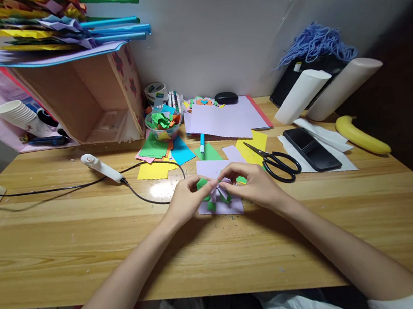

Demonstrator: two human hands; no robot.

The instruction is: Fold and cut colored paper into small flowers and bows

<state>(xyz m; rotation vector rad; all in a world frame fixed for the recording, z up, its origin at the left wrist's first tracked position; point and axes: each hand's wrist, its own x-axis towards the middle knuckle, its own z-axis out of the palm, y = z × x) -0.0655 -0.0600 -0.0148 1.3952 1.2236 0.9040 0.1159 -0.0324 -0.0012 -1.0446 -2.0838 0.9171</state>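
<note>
A small paper flower (219, 193) with purple and green petals is pinched between both hands above a purple paper sheet (232, 207). My left hand (189, 196) holds its left side with thumb and forefinger. On its right side, my right hand (255, 185) has thumb and fingers closed on it. Part of the flower is hidden by the fingertips. Green paper shows beside and behind the fingers. Black-handled scissors (279, 161) lie just right of my right hand, their tips on yellow paper (260, 142).
A white glue gun (102, 168) with a black cable lies at left. Behind are coloured paper squares (154, 146), a bowl of scraps (163, 123), a blue marker (202, 143) and an open box (129, 91). A phone (312, 149) and banana (363, 137) lie at right.
</note>
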